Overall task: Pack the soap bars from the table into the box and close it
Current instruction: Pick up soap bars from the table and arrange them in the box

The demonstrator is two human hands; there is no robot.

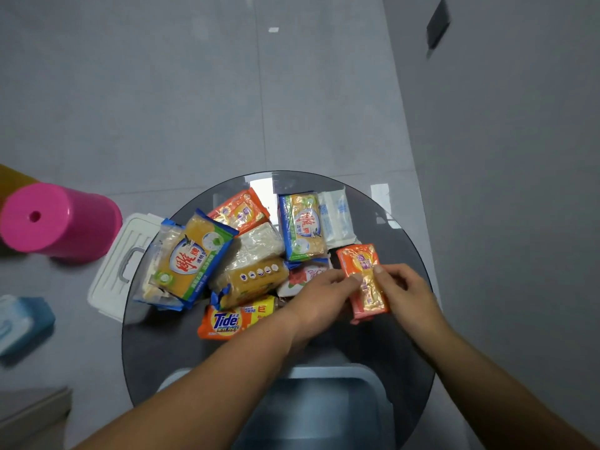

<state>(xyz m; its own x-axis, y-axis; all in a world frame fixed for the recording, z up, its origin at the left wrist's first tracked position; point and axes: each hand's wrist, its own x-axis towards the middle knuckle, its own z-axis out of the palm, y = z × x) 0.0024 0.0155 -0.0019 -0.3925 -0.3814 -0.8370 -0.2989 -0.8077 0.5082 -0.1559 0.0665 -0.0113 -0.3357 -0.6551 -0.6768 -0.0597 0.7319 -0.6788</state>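
Several wrapped soap bars lie in a heap on a round dark glass table [162,345]. An orange-wrapped soap bar [360,261] sits at the heap's right side, and both hands pinch it: my left hand [319,297] on its left edge, my right hand [401,289] on its right edge. An orange Tide bar [227,319] lies near the front, a big yellow and blue bar [191,258] at the left. An open blue-grey box [324,414] shows through the glass under the table's near side. Its white lid [123,254] with a grey handle lies on the floor at the left.
A pink plastic stool [61,222] stands on the grey tiled floor at the left. A blue and white pack [22,319] lies at the far left. A grey wall [519,157] runs along the right side.
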